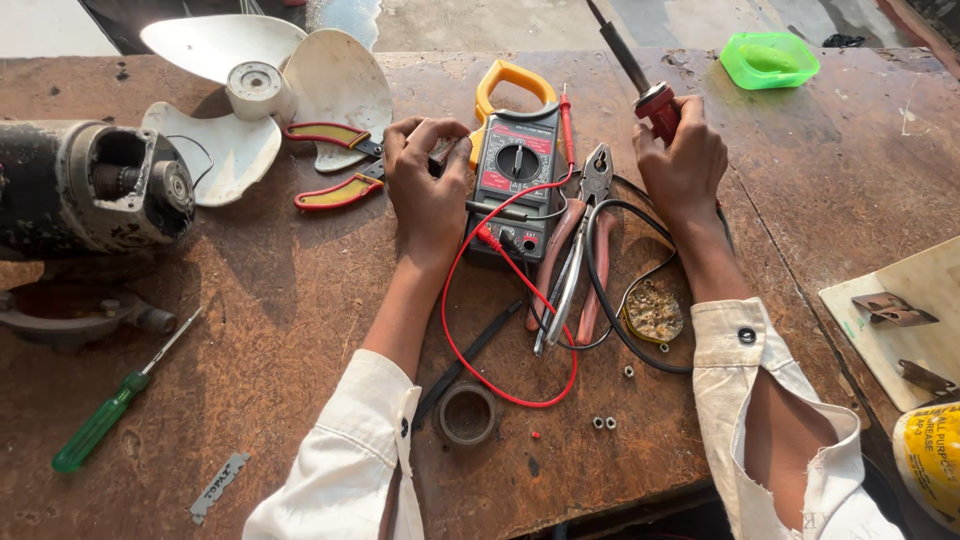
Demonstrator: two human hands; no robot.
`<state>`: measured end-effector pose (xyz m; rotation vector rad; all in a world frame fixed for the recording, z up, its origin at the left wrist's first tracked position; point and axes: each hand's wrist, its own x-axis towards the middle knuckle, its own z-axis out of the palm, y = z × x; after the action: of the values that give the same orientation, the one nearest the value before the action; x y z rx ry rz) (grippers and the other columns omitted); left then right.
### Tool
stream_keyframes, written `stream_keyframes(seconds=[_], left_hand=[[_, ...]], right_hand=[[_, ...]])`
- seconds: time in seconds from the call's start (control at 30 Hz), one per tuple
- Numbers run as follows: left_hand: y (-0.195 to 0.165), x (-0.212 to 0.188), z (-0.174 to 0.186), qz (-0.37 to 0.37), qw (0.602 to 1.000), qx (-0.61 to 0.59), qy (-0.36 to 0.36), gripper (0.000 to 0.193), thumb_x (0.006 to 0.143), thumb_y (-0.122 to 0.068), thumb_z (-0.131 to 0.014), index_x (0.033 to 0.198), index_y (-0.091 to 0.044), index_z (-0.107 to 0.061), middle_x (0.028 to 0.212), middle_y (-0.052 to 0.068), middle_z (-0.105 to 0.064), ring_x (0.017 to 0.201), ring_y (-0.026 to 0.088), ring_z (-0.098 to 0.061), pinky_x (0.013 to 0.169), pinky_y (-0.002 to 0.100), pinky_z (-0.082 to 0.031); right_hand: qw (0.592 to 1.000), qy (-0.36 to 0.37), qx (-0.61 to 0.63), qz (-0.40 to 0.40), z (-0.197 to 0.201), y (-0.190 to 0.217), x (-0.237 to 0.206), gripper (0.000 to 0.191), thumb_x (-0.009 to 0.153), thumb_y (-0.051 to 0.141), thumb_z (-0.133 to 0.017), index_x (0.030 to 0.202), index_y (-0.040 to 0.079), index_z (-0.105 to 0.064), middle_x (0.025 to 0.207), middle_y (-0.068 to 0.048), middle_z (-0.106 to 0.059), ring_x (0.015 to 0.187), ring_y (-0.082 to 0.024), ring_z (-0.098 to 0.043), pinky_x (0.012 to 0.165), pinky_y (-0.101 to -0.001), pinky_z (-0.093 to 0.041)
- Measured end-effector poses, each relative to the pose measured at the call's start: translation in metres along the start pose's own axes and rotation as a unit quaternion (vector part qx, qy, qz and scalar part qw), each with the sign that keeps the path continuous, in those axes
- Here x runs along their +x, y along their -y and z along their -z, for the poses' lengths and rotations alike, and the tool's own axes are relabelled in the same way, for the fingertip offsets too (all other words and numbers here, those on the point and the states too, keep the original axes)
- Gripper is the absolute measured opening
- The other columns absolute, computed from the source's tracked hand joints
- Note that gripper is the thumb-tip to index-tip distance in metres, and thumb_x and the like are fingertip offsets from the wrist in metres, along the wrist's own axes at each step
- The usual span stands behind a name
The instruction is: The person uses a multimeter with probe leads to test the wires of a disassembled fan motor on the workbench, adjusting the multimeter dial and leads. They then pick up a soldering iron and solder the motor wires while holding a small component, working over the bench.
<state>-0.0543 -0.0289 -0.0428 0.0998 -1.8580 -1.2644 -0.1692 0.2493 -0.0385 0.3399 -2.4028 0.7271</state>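
Just left of the left hand (pixel 428 185) lie the red-handled cutters (pixel 335 165) and the white fan blade (pixel 265 100), blocking that side. Between it and the right hand (pixel 685 165) sit the clamp meter (pixel 515 175), pliers (pixel 580 250) and looped red wire (pixel 500 330) (a crowded strip). Beyond the right hand's outer side the brown table (pixel 800 160) lies bare up to the green dish (pixel 768 58). Below the left forearm, open table reaches the green screwdriver (pixel 105 415).

Two hands (pixel 428 190) (pixel 683 165); one meter (pixel 515 180); one iron (pixel 645 90); one fan (pixel 262 95); one motor (pixel 90 185); one screwdriver (pixel 105 415); two pliers (pixel 335 165) (pixel 580 250); one tape roll (pixel 466 414); one blade (pixel 218 487); one green tray (pixel 768 58).
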Motion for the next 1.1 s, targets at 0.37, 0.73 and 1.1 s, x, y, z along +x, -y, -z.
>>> stream_keyframes(seconds=[0.37, 0.73, 1.1], left_hand=[[0.003, 0.0, 0.017, 0.048, 0.994, 0.049, 0.085, 0.011, 0.089, -0.016, -0.076, 0.1, -0.015, -0.076, 0.11, 0.009, -0.062, 0.102, 0.024, -0.066, 0.089, 0.036, -0.053], [0.011, -0.015, 0.038, 0.043, 0.998, -0.022, 0.031, 0.017, 0.104, -0.024, -0.073, 0.11, -0.009, -0.069, 0.109, 0.009, -0.058, 0.107, 0.022, -0.061, 0.097, 0.035, -0.05], [0.0, -0.006, 0.038, 0.086, 0.993, -0.082, -0.009, 0.021, 0.094, -0.004, -0.062, 0.113, -0.005, -0.069, 0.119, 0.011, -0.052, 0.109, 0.022, -0.06, 0.099, 0.035, -0.052]], right_hand=[[0.991, -0.085, -0.042, 0.093, 0.013, 0.022, 0.007, 0.033, 0.097, 0.008, -0.076, 0.119, 0.006, -0.051, 0.098, -0.016, -0.076, 0.089, -0.041, -0.072, 0.074, -0.0536, -0.049], [0.993, -0.045, -0.032, 0.106, 0.018, 0.052, 0.008, 0.025, 0.082, 0.014, -0.078, 0.103, 0.006, -0.068, 0.09, -0.016, -0.077, 0.082, -0.038, -0.074, 0.074, -0.0476, -0.056], [0.981, -0.027, -0.031, 0.191, 0.03, 0.028, -0.001, 0.027, 0.084, 0.001, -0.068, 0.111, 0.001, -0.069, 0.096, -0.022, -0.072, 0.089, -0.045, -0.069, 0.079, -0.053, -0.051]])
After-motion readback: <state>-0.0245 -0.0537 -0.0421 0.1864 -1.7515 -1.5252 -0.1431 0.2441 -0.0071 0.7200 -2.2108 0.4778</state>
